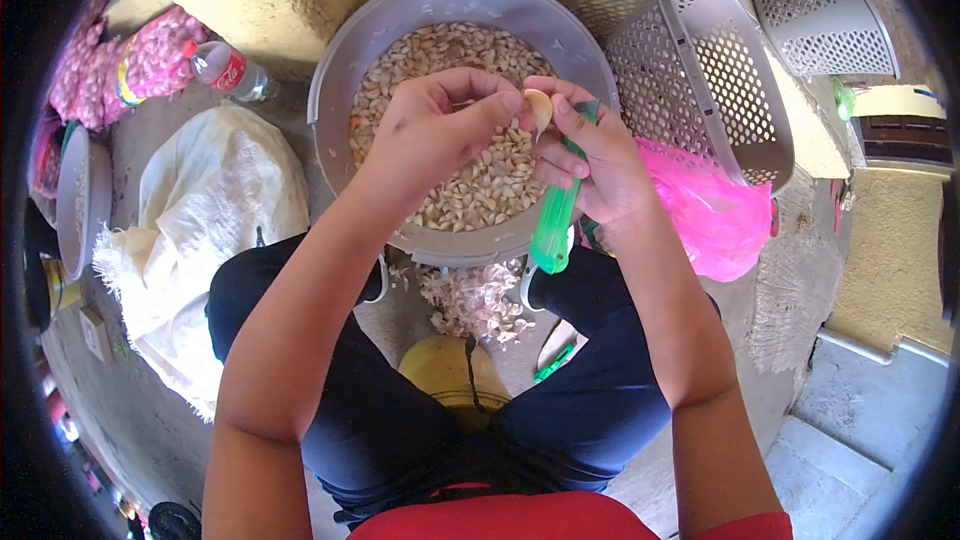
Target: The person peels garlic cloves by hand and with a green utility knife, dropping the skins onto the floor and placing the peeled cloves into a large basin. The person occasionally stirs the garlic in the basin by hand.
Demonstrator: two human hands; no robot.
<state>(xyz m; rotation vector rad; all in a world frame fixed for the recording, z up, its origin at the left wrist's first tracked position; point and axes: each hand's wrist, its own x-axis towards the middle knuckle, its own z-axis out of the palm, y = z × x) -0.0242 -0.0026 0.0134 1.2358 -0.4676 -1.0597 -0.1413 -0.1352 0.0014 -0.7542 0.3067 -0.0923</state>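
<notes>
The fingers of the right hand [603,162] are curled closed, the thumb and fingertips pinching a pale garlic clove [541,110] while the same hand keeps a green-handled tool [556,225] against the palm, its handle slanting down toward the person's lap. The left hand [432,125] has its thumb and forefinger pressed together just beside the clove; whether anything thin is caught between those tips, I cannot tell. The clove is held up over a wide grey tub [330,140], inside which lies a broad layer of loose cloves [480,185]. Dry peelings [475,300] lie on the ground at the tub's near side, between the person's feet, and nearer still a yellow container [450,365] stands between the legs. To the right of the tub, a pink plastic bag [712,210] lies against a grey perforated basket [650,70], with a second perforated basket [825,25] farther off. On the left are a crumpled white sack [215,205], a red-capped bottle [228,70] beyond it, pink mesh bags [155,65] of bulbs near the wall, and a shallow basin [98,195] toward the edge of view.
</notes>
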